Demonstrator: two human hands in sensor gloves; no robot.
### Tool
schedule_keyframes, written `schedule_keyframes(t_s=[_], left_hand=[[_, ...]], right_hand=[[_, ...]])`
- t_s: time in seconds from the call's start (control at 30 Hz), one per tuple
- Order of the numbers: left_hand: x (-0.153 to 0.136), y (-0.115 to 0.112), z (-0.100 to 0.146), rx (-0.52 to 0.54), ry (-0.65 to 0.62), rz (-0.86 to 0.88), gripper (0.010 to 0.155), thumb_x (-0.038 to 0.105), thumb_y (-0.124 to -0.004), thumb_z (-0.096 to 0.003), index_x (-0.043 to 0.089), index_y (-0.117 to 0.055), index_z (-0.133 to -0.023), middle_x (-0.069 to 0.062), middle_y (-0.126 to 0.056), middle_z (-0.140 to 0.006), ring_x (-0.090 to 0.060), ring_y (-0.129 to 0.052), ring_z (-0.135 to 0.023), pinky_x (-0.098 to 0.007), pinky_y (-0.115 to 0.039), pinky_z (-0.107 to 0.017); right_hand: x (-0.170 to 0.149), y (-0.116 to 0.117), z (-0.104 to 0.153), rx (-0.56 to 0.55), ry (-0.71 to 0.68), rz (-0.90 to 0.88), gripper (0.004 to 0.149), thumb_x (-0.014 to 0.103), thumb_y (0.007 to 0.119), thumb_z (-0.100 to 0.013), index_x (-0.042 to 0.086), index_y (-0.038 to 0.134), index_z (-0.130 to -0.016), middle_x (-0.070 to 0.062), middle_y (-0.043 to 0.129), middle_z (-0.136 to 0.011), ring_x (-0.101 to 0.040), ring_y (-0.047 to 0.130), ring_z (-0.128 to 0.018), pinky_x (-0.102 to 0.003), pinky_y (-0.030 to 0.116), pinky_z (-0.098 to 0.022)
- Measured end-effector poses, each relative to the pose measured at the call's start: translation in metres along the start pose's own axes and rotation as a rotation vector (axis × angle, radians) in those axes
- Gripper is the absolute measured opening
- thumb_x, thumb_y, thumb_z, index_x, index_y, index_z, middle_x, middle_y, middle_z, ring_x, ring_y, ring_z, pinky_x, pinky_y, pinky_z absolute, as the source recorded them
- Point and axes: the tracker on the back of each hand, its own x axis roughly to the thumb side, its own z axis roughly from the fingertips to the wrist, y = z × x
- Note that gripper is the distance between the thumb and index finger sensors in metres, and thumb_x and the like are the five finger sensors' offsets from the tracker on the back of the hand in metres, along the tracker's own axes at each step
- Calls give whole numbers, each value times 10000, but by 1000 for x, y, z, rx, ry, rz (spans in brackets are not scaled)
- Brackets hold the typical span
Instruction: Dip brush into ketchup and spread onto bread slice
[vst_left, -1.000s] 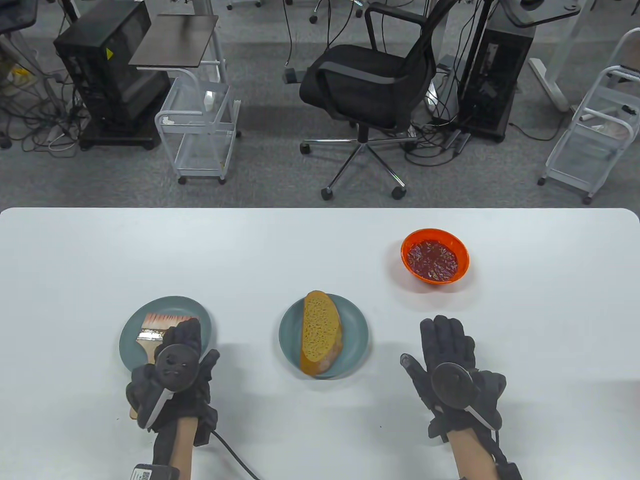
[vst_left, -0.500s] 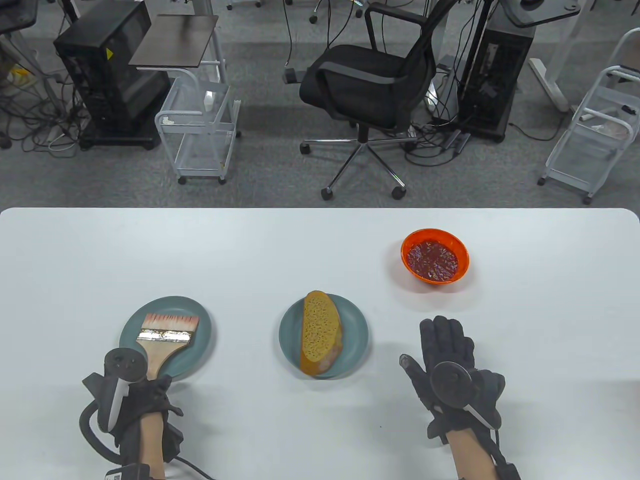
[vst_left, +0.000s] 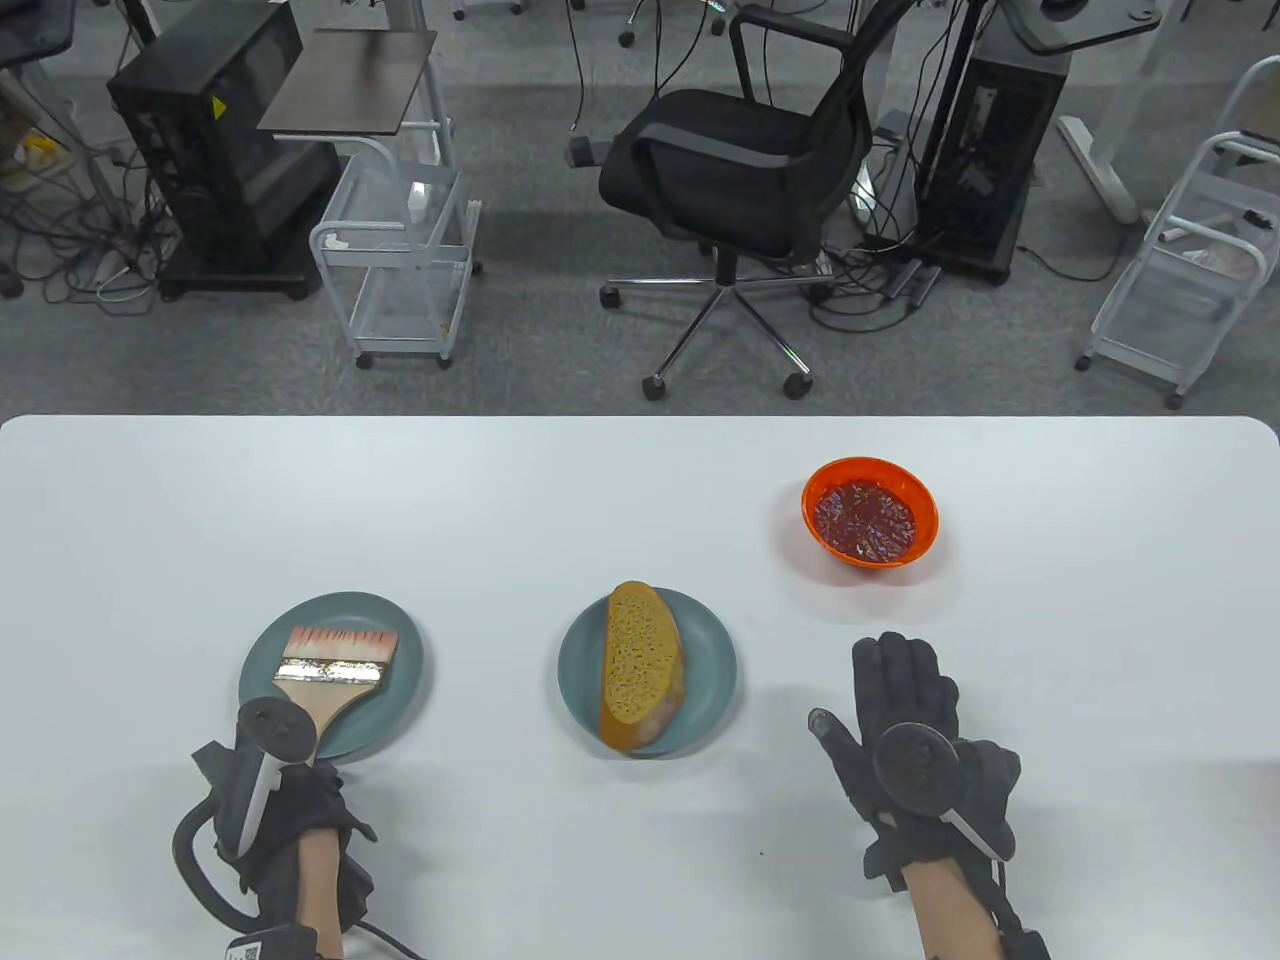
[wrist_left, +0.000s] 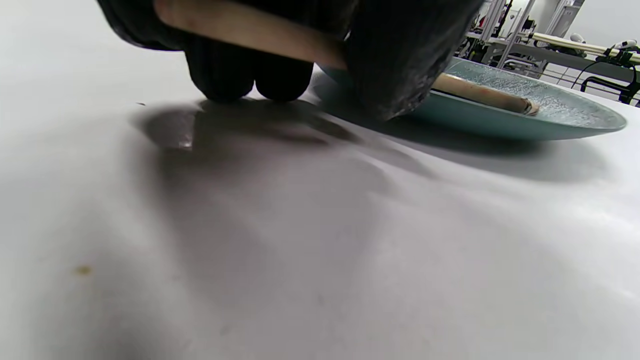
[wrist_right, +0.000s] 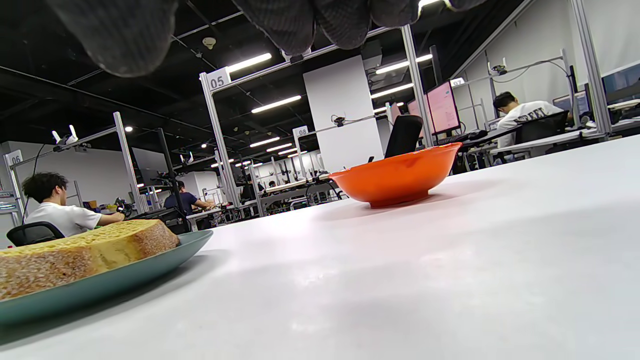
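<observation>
Since a moment ago my left hand (vst_left: 285, 810) moves nearer and now its fingers close around the brush (vst_left: 330, 668) handle, right hand (vst_left: 915, 735) fingers together, flat; dipping and spreading remain.

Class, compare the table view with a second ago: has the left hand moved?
Yes. The left hand has pulled back off the brush toward the near table edge, judged against its plate.

Black gloves (vst_left: 290, 820), round trackers (vst_left: 915, 758), bare forearms, apparently QR-tagged wristband.
</observation>
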Motion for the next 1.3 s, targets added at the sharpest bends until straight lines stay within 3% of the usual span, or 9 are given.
schedule_keyframes(t_s=[0.17, 0.4, 0.63, 0.7, 0.83, 1.07, 1.3], left_hand=[[1, 5, 3, 39, -16, 21, 661, 295, -793, -613, 61, -462, -1135, -199, -719, -1045, -470, -774, -927, -647, -582, -665], [19, 23, 26, 186, -137, 48, 582, 291, -746, -612, 132, -536, -1130, -234, -729, -1009, -466, -815, -844, -654, -619, -624], [66, 31, 76, 396, -464, 67, 579, 324, -747, -605, 133, -566, -1121, -219, -763, -987, -356, -913, -701, -584, -722, -550], [83, 31, 95, 420, -582, 66, 577, 327, -762, -601, 129, -587, -1114, -215, -770, -983, -340, -920, -674, -499, -771, -490], [110, 24, 134, 460, -732, 57, 572, 332, -783, -596, 114, -624, -1101, -212, -787, -976, -328, -935, -637, -389, -810, -380], [152, -10, 179, 504, -933, -100, 572, 324, -794, -591, 98, -634, -1092, -217, -786, -987, -341, -942, -666, -399, -826, -403], [167, -30, 210, 505, -1102, -82, 577, 339, -814, -580, 93, -661, -1079, -213, -829, -960, -309, -983, -633, -370, -867, -384]], right_hand=[[0, 0, -1, -2, 3, -17, 770, 556, 689, -527, 130, 410, -1104, -206, 289, -1118, -475, 269, -1023, -640, 342, -672], [0, 1, -1, -5, 9, -37, 762, 552, 681, -531, 130, 411, -1105, -208, 284, -1117, -477, 265, -1021, -639, 341, -671], [15, -5, 1, -70, -60, -81, 731, 513, 705, -533, 147, 419, -1098, -194, 292, -1114, -464, 278, -1022, -622, 356, -677], [26, -9, 3, -98, -138, -108, 711, 487, 721, -531, 164, 431, -1094, -178, 308, -1117, -449, 298, -1030, -610, 367, -688], [52, -17, 8, -160, -287, -130, 698, 447, 739, -528, 185, 418, -1089, -160, 298, -1118, -430, 298, -1038, -594, 371, -700], [90, -12, 16, -149, -429, -6, 727, 446, 748, -526, 202, 365, -1093, -141, 242, -1122, -409, 234, -1043, -584, 283, -704], [109, -5, 24, -81, -486, 171, 737, 450, 743, -532, 217, 335, -1100, -150, 253, -1131, -410, 254, -1055, -619, 288, -700]])
